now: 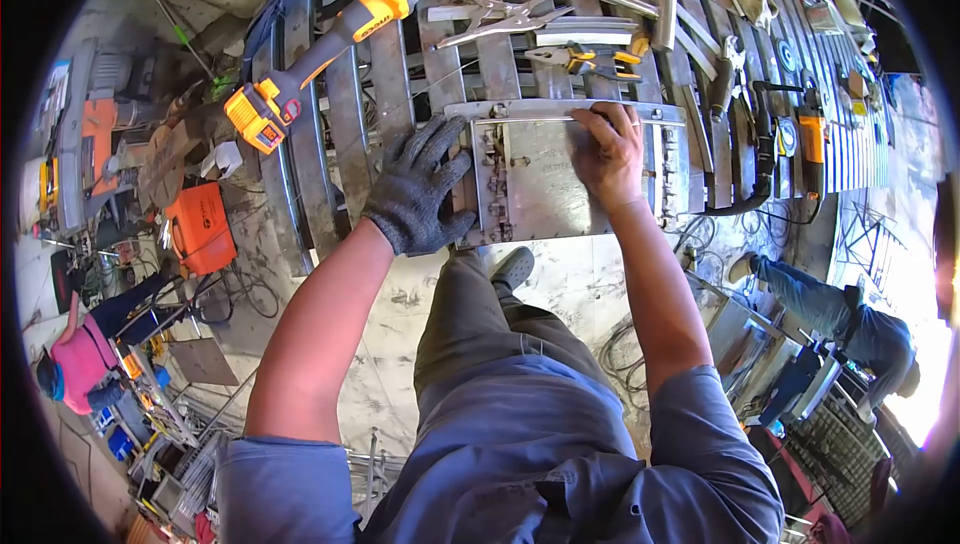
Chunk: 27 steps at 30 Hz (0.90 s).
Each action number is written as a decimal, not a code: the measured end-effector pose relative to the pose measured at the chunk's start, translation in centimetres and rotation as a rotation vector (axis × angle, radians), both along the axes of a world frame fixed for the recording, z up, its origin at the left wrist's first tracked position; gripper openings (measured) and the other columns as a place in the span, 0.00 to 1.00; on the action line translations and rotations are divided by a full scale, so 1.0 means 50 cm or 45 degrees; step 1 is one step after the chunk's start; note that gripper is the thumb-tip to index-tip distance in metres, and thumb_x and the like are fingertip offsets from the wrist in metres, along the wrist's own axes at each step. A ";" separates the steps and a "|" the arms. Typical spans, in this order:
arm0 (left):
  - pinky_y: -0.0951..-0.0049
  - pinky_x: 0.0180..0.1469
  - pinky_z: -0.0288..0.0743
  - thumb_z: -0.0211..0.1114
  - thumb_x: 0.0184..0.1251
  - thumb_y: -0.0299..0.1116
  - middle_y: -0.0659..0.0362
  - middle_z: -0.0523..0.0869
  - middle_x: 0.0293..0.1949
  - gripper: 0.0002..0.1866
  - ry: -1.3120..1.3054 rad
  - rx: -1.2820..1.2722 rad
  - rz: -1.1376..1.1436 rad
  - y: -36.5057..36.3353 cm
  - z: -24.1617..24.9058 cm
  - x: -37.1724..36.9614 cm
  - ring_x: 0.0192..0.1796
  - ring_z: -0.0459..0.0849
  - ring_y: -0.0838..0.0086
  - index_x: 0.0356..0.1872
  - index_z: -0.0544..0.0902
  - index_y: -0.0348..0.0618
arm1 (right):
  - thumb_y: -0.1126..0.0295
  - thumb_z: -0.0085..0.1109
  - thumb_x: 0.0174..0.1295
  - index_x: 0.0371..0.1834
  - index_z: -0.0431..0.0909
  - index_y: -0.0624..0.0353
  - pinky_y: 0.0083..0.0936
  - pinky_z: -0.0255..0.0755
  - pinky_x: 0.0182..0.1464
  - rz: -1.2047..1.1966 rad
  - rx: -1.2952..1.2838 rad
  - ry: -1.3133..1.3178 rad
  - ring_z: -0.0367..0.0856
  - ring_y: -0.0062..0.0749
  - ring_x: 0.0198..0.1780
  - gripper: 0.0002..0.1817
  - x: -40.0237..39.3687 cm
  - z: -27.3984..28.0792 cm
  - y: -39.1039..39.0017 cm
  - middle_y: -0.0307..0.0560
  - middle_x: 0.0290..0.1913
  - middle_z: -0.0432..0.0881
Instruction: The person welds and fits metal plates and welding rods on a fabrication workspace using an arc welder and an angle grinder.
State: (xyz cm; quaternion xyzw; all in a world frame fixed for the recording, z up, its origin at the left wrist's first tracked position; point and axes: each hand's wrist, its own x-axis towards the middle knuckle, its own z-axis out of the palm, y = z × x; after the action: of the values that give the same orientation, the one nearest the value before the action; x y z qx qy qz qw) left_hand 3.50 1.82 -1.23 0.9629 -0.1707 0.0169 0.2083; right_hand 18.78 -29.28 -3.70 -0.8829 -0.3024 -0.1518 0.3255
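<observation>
A flat metal assembly with a smooth plate in its middle and chain-like strips along both sides lies on the slatted metal bench. My left hand, in a dark grey glove, rests with fingers spread on the assembly's left edge. At the far edge, my bare right hand has its fingers curled together on a thin metal rod that runs along the plate. My palm hides part of the plate. Just beyond lie yellow-and-black pliers.
A yellow cordless grinder lies at the bench's left. Locking clamps, metal bars and an orange-and-black power tool occupy its back and right. An orange case and cables are on the floor. Two people work at either side.
</observation>
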 end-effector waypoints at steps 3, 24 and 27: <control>0.30 0.89 0.55 0.85 0.52 0.52 0.39 0.65 0.89 0.47 0.017 -0.003 0.007 0.000 -0.001 0.000 0.90 0.63 0.35 0.74 0.78 0.51 | 0.85 0.68 0.49 0.52 0.94 0.49 0.45 0.79 0.61 0.016 0.027 0.040 0.84 0.48 0.54 0.26 0.003 -0.002 -0.004 0.42 0.49 0.87; 0.33 0.89 0.58 0.85 0.53 0.48 0.42 0.72 0.85 0.50 -0.132 -0.072 -0.027 -0.002 -0.016 0.004 0.88 0.68 0.38 0.79 0.75 0.45 | 0.78 0.73 0.61 0.59 0.89 0.51 0.53 0.68 0.78 0.019 -0.040 -0.038 0.84 0.47 0.63 0.22 -0.004 0.021 0.005 0.45 0.57 0.86; 0.35 0.89 0.60 0.85 0.54 0.45 0.43 0.75 0.83 0.49 -0.103 -0.029 -0.008 -0.006 -0.011 0.005 0.87 0.69 0.38 0.78 0.75 0.44 | 0.76 0.74 0.63 0.59 0.89 0.51 0.55 0.68 0.79 0.023 -0.018 -0.054 0.84 0.47 0.63 0.20 -0.006 0.022 0.003 0.44 0.57 0.86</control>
State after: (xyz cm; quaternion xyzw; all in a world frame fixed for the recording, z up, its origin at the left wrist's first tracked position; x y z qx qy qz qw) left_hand 3.73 1.52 -1.79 0.9584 -0.1819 0.0572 0.2124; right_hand 18.46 -29.13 -2.59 -0.8790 -0.3184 -0.1653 0.3141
